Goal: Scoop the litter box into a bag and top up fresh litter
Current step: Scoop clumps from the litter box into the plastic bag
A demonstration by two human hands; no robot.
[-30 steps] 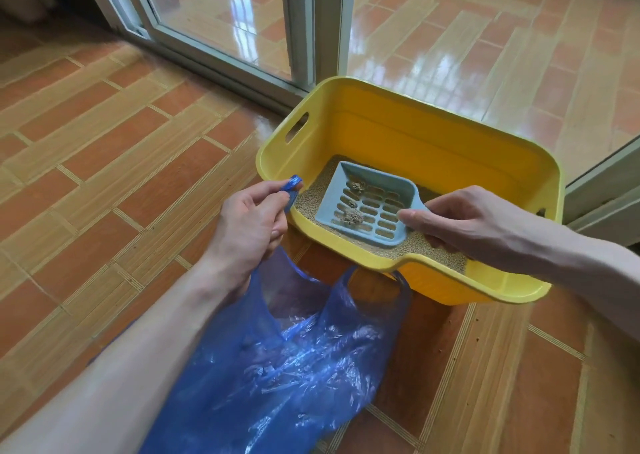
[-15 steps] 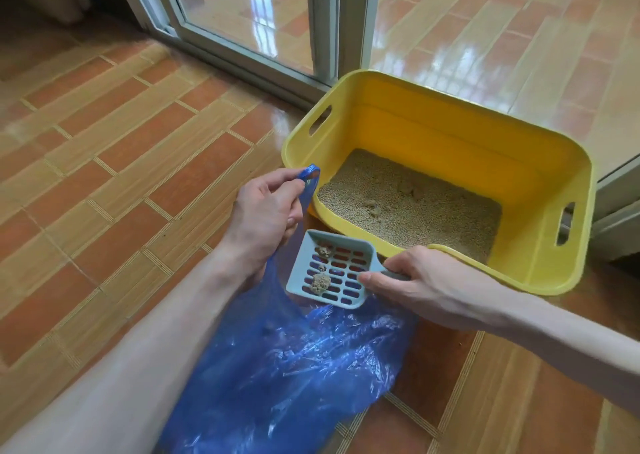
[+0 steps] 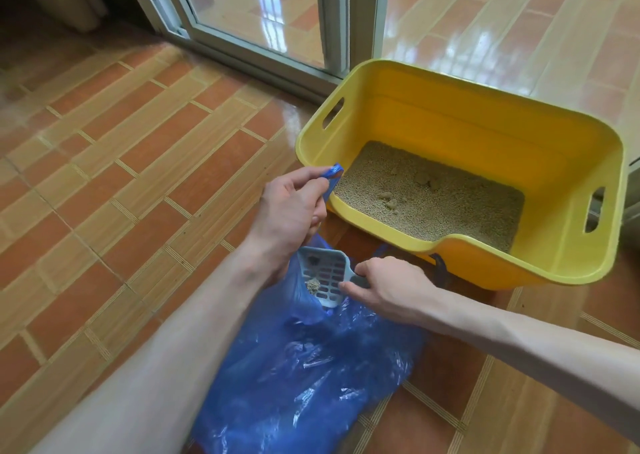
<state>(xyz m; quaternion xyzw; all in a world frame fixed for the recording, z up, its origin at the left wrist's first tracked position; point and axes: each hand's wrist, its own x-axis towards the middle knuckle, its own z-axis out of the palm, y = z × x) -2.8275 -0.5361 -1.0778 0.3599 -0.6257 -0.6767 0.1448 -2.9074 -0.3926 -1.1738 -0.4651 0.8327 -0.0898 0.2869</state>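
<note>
A yellow litter box (image 3: pixel 585 148) stands on the tiled floor at the right, with beige litter (image 3: pixel 433 197) and a few clumps in its bottom. A blue plastic bag (image 3: pixel 304 377) lies on the floor in front of it. My left hand (image 3: pixel 291 211) pinches the bag's handle and holds it up. My right hand (image 3: pixel 388 287) grips the handle of a pale blue slotted scoop (image 3: pixel 325 277), which is tilted into the bag's mouth. A clump (image 3: pixel 312 285) sits on the scoop's lower edge.
A sliding glass door with a grey frame (image 3: pixel 332 20) runs behind the box, its track along the floor. Shiny tiles continue outside. A beige curtain (image 3: pixel 69 0) hangs at the top left. Open tiled floor (image 3: pixel 121 176) stretches to the left.
My right hand carried the scoop with clumps out of the litter box, down and left, and tipped it into the bag's mouth. My left hand kept holding the bag handle.
</note>
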